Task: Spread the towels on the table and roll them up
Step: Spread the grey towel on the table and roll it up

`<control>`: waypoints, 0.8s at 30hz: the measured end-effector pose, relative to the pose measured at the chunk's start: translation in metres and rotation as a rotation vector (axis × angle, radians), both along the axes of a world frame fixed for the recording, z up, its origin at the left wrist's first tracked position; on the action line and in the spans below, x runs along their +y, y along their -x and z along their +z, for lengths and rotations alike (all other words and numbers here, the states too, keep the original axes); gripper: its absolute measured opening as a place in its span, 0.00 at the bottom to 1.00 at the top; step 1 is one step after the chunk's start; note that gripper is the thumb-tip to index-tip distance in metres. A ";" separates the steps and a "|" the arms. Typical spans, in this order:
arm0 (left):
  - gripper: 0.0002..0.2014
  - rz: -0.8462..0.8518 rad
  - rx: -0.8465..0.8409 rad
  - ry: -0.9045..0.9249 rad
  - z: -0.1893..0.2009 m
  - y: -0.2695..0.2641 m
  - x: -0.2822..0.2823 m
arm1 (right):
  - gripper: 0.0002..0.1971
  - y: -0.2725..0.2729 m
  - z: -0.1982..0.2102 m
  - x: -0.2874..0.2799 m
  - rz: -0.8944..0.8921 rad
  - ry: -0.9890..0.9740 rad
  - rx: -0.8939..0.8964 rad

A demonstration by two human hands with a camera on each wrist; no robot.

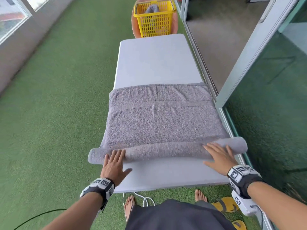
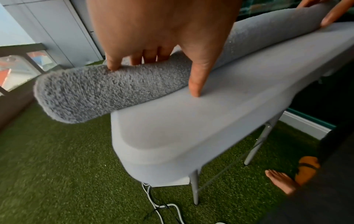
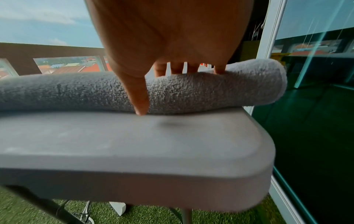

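A grey towel (image 1: 162, 123) lies across the near half of the table (image 1: 156, 60), filling the middle of the head view, its near edge wound into a roll (image 1: 166, 151) that runs from lower left to lower right. Both ends of the roll overhang the table's sides. Beyond the roll the towel is flat, its far hem straight across the tabletop.

My left hand (image 1: 114, 165) rests on the roll's left part, fingers (image 2: 113, 63) straight and close together over the top, the thumb (image 2: 197, 78) stretched down to the bare tabletop in front. My right hand (image 1: 219, 156) lies on the right part in the same way: fingers (image 3: 178, 68) flat and slightly spread over the roll, thumb (image 3: 139, 97) pointing down its near face to the table. Neither hand closes round the cloth.

At the top of the head view a yellow basket (image 1: 154, 19) stands on an orange chair (image 1: 135, 29) just past the table's far end, with another grey towel (image 1: 152, 9) inside. Green turf (image 1: 58, 105) covers the floor at left. Glass panels (image 1: 269, 97) run along the right. White cables (image 1: 144, 199) lie under the table's near edge, beside my bare feet (image 1: 129, 206) and yellow sandals (image 1: 226, 205) at the bottom.
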State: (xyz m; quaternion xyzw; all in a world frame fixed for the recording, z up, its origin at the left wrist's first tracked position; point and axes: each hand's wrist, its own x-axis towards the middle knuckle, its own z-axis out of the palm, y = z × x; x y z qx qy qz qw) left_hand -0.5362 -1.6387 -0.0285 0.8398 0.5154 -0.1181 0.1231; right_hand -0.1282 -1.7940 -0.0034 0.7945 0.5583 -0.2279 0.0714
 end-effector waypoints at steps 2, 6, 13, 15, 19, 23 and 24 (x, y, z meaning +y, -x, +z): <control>0.42 -0.015 0.048 -0.031 -0.006 0.004 -0.014 | 0.33 0.008 -0.005 -0.013 0.009 -0.028 -0.063; 0.35 0.015 -0.040 -0.124 -0.016 0.007 -0.041 | 0.28 0.013 -0.008 -0.028 -0.018 -0.062 -0.112; 0.32 0.014 -0.150 -0.152 -0.013 0.005 -0.074 | 0.26 0.007 -0.010 -0.051 -0.068 -0.078 -0.079; 0.25 -0.005 -0.159 -0.162 -0.011 0.010 -0.078 | 0.26 0.011 -0.007 -0.057 -0.050 -0.033 -0.081; 0.12 -0.068 -0.184 -0.159 -0.001 0.014 -0.069 | 0.23 0.008 0.002 -0.057 -0.023 0.031 -0.066; 0.26 -0.045 -0.230 -0.164 0.007 0.008 -0.034 | 0.24 -0.001 0.009 -0.043 -0.037 -0.095 -0.050; 0.29 -0.015 -0.237 -0.157 0.009 0.006 -0.028 | 0.24 -0.001 0.009 -0.041 -0.041 -0.143 -0.052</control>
